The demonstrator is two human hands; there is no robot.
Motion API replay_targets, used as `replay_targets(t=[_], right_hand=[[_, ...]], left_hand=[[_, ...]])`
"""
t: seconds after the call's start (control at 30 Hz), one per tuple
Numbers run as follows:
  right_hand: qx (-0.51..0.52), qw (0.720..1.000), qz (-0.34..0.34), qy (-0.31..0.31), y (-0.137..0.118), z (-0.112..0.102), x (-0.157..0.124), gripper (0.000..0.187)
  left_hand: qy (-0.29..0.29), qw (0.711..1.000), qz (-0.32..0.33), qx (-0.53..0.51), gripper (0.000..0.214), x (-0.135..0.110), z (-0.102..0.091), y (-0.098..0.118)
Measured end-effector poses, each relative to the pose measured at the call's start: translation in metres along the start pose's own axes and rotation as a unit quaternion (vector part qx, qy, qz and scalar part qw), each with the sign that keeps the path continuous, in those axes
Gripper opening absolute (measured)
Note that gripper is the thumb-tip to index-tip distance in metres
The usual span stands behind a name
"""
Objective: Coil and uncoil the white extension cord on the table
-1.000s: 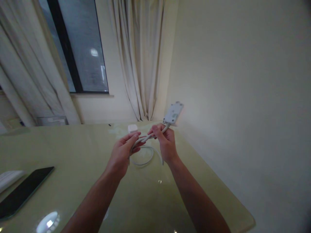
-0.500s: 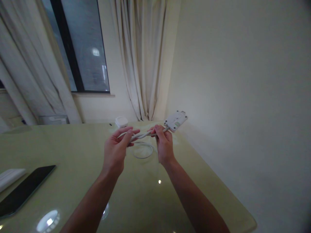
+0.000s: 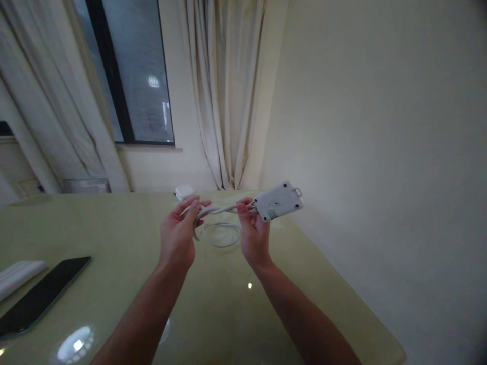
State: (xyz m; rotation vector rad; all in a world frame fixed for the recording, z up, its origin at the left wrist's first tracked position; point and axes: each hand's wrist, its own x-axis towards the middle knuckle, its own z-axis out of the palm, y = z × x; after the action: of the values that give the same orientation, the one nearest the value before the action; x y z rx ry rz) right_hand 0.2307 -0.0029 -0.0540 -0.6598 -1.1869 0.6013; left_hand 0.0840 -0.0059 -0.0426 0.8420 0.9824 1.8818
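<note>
White plastic makes up the power strip [image 3: 278, 202], which is held up in the air above the far right part of the counter [image 3: 114, 243], its flat back with small dark screw holes turned toward the camera and its body tilted slightly down to the left. Its pale cord [image 3: 220, 209] leaves the strip's left end and runs across to the left, stretched between the two hands. The right hand [image 3: 253, 235] has its thumb and fingers pinched closed on the cord just beside the strip. The left hand [image 3: 177, 238] is curled around the cord further along, fingers bent over it and thumb raised. A slack loop of the cord hangs between the hands, just above the counter. The white plug [image 3: 184, 191] sits just beyond the left hand's fingertips; whether it touches the counter cannot be told. The counter is glossy and yellow-green. Near its left edge, well apart from the hands, lies a dark phone [image 3: 41, 294], with a flat white thing [image 3: 19, 276] just beside it. Behind the counter hang a cream curtain [image 3: 224, 91] and a dark-framed window [image 3: 133, 76], with a plain wall [image 3: 380, 126] at the right.
</note>
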Motion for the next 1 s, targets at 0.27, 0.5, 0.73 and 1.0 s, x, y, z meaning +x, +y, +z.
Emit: replay_targets(t=[0.27, 0.5, 0.73, 1.0], right_hand=[[-0.079, 0.997, -0.018, 0.015, 0.012, -0.002, -0.006, 0.024], [-0.053, 0.998, 0.011, -0.016, 0.025, 0.006, -0.02, 0.028], [-0.022, 0.999, 0.036, 0.008, 0.029, 0.009, -0.018, 0.037], [-0.044, 0.996, 0.047, 0.064, 0.03, 0.0, -0.001, 0.051]], left_hand=[[0.096, 0.987, -0.105, -0.074, 0.012, 0.038, -0.021, -0.012], [0.153, 0.982, -0.061, -0.09, 0.012, 0.062, -0.045, -0.014], [0.106, 0.992, -0.032, -0.064, 0.011, 0.054, -0.032, -0.024], [0.005, 0.994, -0.103, -0.022, 0.021, 0.048, -0.032, -0.026]])
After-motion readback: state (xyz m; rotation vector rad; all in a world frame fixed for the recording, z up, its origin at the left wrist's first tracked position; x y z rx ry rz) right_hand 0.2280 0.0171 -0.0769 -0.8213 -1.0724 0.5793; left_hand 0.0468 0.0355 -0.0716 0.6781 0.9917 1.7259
